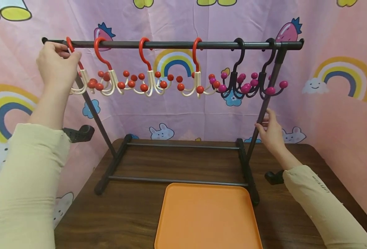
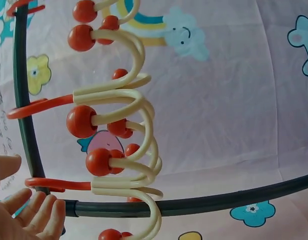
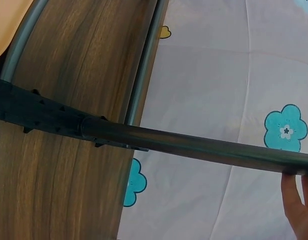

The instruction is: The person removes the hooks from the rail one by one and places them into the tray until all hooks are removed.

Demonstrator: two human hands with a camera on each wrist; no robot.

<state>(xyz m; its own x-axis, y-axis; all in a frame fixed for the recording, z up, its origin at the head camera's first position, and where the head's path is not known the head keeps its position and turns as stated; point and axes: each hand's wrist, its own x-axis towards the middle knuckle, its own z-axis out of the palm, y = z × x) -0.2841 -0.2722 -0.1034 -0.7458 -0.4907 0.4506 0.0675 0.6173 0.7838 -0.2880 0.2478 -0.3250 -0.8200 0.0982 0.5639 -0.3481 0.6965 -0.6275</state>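
Note:
A dark metal rack (image 1: 171,45) stands on the table, its top rail carrying several hooked hangers. Four-pronged-looking cream hangers (image 1: 151,81) with red hooks and red balls hang from the left to the middle. Black hangers (image 1: 233,79) with magenta balls hang at the right. My left hand (image 1: 57,64) is at the rail's left end, beside the leftmost red hook (image 2: 58,184); in the left wrist view its fingers spread apart from the thumb. My right hand (image 1: 271,133) holds the right upright post (image 3: 214,147) partway down, thumb in front; some fingers are hidden behind it.
An orange tray (image 1: 206,218) lies at the front of the brown wooden table (image 1: 109,221), close to the rack's right foot (image 1: 248,176). Lower crossbars (image 1: 177,180) join the two feet. A patterned cloth (image 1: 183,124) hangs behind and at both sides.

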